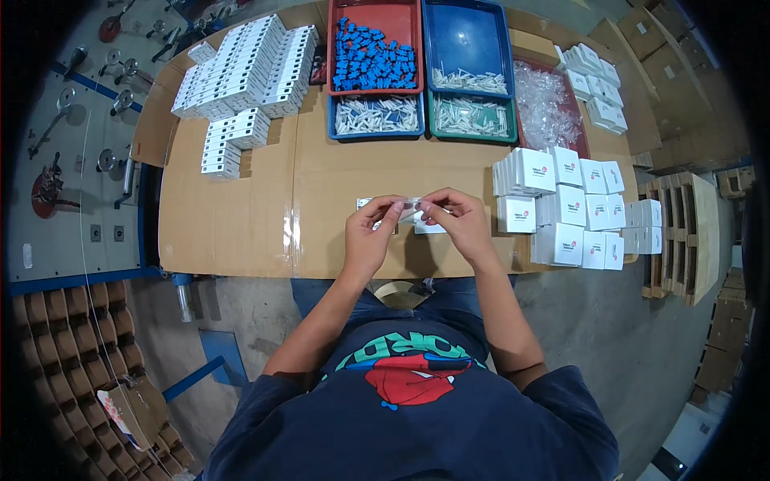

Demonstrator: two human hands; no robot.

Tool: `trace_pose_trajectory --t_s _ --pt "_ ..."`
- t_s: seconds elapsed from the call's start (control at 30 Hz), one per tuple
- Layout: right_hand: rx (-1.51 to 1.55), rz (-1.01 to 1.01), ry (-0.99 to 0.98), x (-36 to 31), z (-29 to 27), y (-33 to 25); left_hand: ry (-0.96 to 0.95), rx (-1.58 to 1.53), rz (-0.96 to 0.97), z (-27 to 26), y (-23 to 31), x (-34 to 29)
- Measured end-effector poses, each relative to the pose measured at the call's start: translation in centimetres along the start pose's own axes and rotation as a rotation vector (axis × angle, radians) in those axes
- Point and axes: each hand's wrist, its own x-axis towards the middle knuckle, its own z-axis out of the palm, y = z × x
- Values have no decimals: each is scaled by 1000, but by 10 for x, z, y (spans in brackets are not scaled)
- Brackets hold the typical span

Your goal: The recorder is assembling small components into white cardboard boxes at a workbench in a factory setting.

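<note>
Over the near middle of the cardboard-covered table, my left hand point(369, 236) and my right hand point(464, 226) meet, each pinching an end of a small clear plastic piece point(411, 205). It looks like a little bag, but its exact kind and any contents are too small to tell. Below my fingers lies a small white box or card point(430, 228), partly covered by my right hand. Behind my left fingers another white piece point(363, 202) shows, mostly hidden.
Ahead stand a red tray point(375, 10) of blue parts, a blue tray point(469, 36) and lower blue and green trays point(473, 138) with white sticks, and a bin of clear plastic point(549, 104). White boxes are stacked left point(241, 72) and right point(561, 204).
</note>
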Motion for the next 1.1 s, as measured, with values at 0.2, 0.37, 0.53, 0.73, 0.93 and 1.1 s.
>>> trace_pose_trajectory --t_s 0.2,0.37,0.53,0.73,0.93,1.1 --pt "46 -83 9 -2 6 6 31 10 78 -2 -1 -4" --pt "112 -25 56 -4 19 12 88 -78 36 4 0 -4" --pt "58 -14 59 -1 20 9 13 -38 -31 -1 -4 -2" --pt "-158 -20 -6 1 20 16 8 39 31 0 -7 -3" --pt "-189 -41 29 3 26 14 26 39 -32 -4 -16 -4" --pt "-372 -89 -63 7 20 9 -10 180 37 -14 -19 -2"
